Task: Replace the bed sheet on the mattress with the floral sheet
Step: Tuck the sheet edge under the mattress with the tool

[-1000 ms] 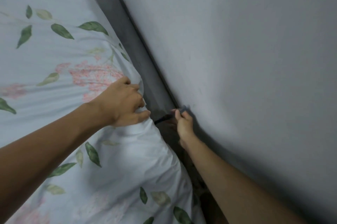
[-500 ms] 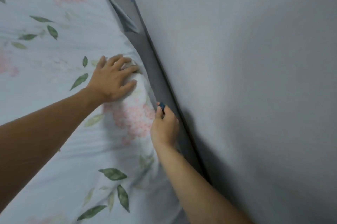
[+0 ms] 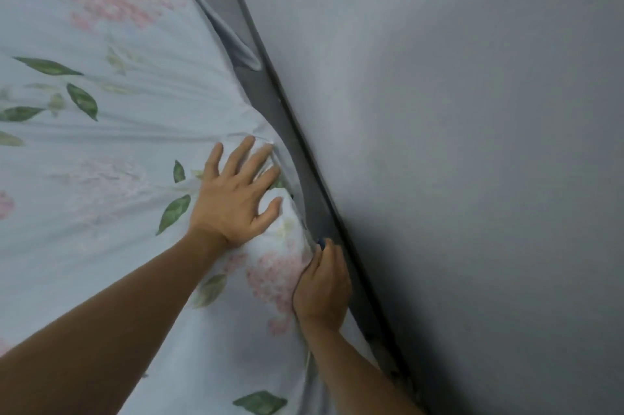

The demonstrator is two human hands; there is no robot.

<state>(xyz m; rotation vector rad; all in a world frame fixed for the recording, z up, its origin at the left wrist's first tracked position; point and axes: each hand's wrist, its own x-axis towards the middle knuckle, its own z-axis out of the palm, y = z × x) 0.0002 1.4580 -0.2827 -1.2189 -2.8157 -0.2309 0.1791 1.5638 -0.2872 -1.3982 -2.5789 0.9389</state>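
left hand (image 3: 236, 202): palm down, fingers spread and straight, pressed flat | left arm: bare, stretched in from the lower left | right hand (image 3: 322, 286): back toward the camera, fingers curled, pinching a small dark thing at the fingertips | right arm: bare, reached up from the bottom edge

floral sheet (image 3: 101, 151): pale blue, pink blooms, green leaves | wall (image 3: 472, 144): grey

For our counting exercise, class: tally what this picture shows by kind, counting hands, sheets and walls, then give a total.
Hands: 2, the left hand pressing flat on the sheet and the right hand curled at the sheet's edge
Floral sheets: 1, the floral sheet
Walls: 1, the grey wall
Total: 4
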